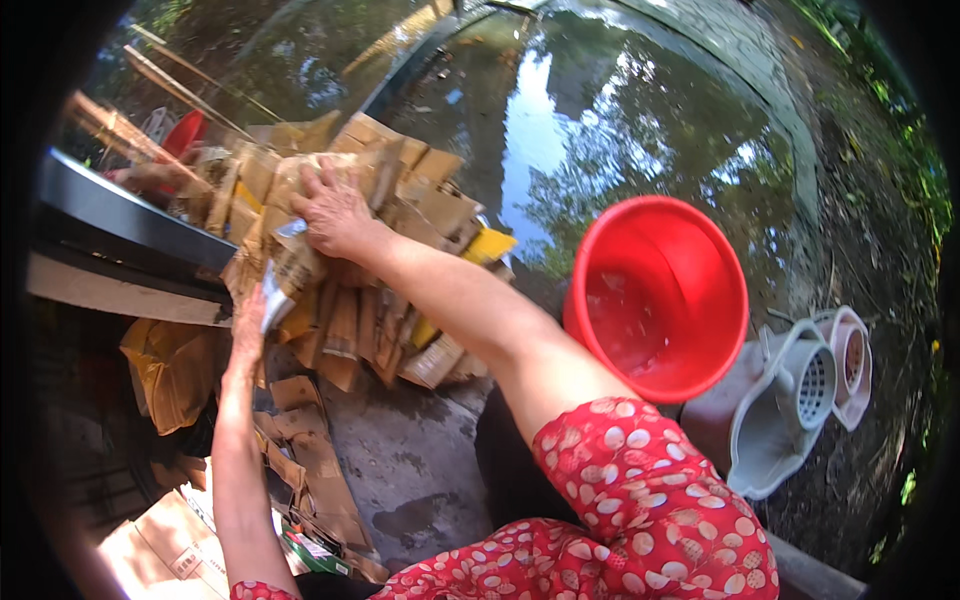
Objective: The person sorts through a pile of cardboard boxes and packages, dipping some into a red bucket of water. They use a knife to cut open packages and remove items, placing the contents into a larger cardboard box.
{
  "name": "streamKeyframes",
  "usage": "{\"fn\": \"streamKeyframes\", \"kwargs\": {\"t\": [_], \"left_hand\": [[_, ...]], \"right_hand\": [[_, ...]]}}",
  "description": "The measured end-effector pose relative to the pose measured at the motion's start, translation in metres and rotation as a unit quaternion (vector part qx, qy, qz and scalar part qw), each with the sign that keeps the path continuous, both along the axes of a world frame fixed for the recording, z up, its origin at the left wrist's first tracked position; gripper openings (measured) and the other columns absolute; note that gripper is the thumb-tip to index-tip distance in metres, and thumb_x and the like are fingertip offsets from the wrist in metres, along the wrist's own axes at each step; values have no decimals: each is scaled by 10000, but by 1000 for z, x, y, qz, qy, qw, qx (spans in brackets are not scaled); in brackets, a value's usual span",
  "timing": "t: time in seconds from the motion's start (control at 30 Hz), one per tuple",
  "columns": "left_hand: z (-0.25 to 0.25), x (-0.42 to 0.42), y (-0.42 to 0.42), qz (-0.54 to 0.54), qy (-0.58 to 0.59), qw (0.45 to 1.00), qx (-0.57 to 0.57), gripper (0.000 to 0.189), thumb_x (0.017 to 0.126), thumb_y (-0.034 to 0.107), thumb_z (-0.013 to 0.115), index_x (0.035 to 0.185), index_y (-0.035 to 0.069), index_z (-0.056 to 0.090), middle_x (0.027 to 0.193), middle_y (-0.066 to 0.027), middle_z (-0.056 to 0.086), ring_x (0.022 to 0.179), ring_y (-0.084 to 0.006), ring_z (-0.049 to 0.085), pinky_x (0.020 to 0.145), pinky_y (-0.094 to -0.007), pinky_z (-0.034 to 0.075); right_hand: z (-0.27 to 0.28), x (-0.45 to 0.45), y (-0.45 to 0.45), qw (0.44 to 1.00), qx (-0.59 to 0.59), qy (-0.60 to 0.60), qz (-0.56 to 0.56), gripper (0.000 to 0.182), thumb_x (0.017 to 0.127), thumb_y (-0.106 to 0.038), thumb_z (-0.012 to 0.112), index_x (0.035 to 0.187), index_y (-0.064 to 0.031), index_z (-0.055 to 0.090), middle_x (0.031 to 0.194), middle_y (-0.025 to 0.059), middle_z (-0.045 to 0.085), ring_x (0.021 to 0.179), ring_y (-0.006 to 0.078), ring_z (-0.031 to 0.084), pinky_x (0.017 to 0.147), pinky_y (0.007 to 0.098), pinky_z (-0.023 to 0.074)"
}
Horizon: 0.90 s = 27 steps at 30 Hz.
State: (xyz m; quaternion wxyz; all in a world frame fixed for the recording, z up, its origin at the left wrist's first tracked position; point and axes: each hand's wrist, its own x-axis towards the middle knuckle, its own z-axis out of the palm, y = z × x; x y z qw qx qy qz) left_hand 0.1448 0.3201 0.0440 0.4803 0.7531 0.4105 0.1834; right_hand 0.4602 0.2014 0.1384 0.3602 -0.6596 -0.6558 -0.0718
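A large stack of flattened brown cardboard boxes (420,214) stands in front of me, with creased, worn edges. My right hand (335,210) lies on the top of the front cardboard piece (289,191), its fingers spread. Lower down, my left hand (247,319) touches the left edge of that same piece, beside a strip of silvery tape (279,296). Whether its fingers grip the edge is hidden. Yellow cardboard (487,245) pokes out from the stack's right side.
A red plastic basin (660,300) stands right of my arm, beside grey mop buckets (765,420). Standing water (675,135) reflects trees beyond the stack. A dark metal edge (135,217) juts in from the left. Loose cardboard (307,442) lies on the concrete floor (405,465).
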Motion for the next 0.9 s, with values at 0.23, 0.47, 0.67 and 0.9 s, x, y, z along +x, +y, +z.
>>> {"fn": "streamKeyframes", "kwargs": {"t": [0.23, 0.47, 0.67, 0.9], "left_hand": [[115, 38, -23, -31, 98, 993, 61, 579, 874, 280, 536, 1348, 24, 322, 1181, -106, 523, 1043, -177, 492, 898, -257, 364], [109, 116, -38, -44, 153, 974, 161, 705, 852, 430, 510, 1387, 60, 237, 1400, -159, 284, 1299, -246, 243, 1051, -342, 193], [119, 127, -74, -67, 328, 907, 258, 800, 803, 527, 530, 1412, 140, 183, 1317, -236, 315, 1244, -364, 275, 1036, -425, 201], [125, 132, -81, -82, 343, 907, 232, 757, 827, 457, 538, 1413, 144, 175, 1290, -201, 325, 1220, -336, 294, 1026, -405, 223]], "right_hand": [[-13, 136, -209, 976, 80, 201, 11, 74, 774, 20, 504, 762, -46, 534, 711, 96, 541, 646, 225, 550, 540, 334, 459], [-42, 212, -267, 720, -154, 675, -35, 186, 834, -183, 571, 774, -13, 616, 677, 63, 617, 418, 67, 401, 386, 225, 313], [-129, 266, -335, 671, -399, 613, -118, 135, 840, -129, 523, 865, -22, 601, 735, 123, 631, 517, 143, 568, 463, 265, 437], [-277, 227, -332, 767, -509, 333, -203, 210, 772, -242, 558, 801, -49, 637, 752, 143, 638, 656, 220, 599, 568, 324, 471]]}}
